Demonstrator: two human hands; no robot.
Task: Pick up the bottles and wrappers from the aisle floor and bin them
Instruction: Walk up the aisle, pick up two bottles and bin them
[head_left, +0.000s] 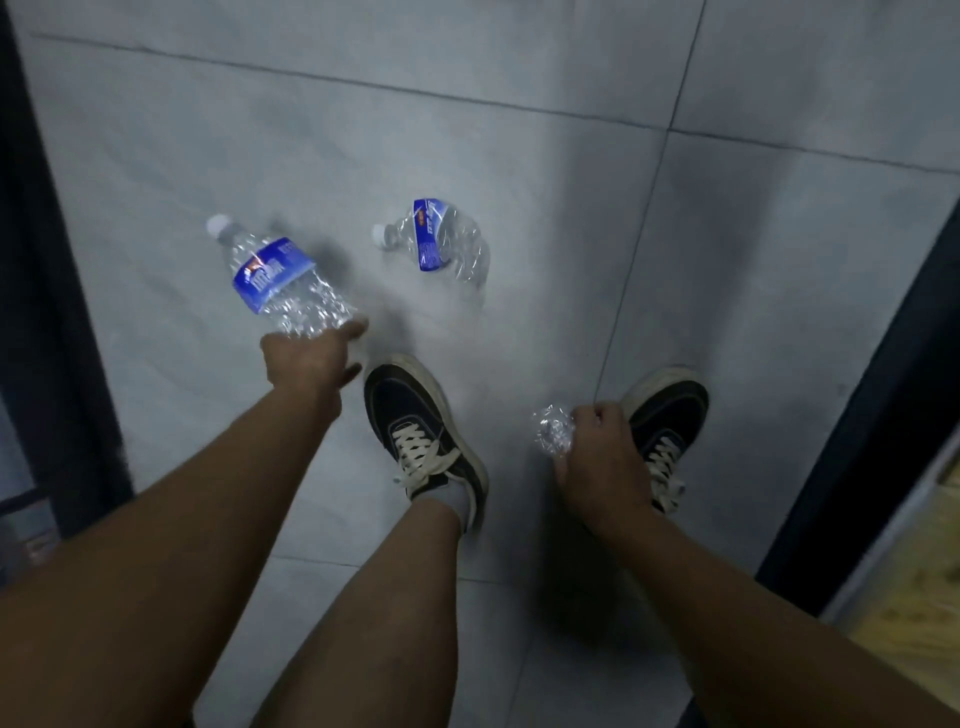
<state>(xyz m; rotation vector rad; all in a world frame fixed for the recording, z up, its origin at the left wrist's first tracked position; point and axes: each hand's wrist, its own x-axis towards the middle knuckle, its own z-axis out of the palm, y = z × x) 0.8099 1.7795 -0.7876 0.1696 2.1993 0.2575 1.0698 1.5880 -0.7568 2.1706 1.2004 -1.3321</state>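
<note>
A clear plastic bottle (280, 278) with a blue label and white cap points up and left, its base in the fingers of my left hand (306, 361). A second, crushed bottle (441, 240) with the same blue label lies on the grey tiled floor to its right, untouched. My right hand (602, 457) is closed on a crumpled piece of clear plastic (553, 431) that sticks out past my fingers, above my right shoe. The image is slightly blurred.
My two dark shoes with white laces (426, 431) (670, 415) stand on the floor tiles (519, 156). Dark shelf bases run along the left edge (47, 312) and the right edge (883, 415) of the aisle. No bin is in view.
</note>
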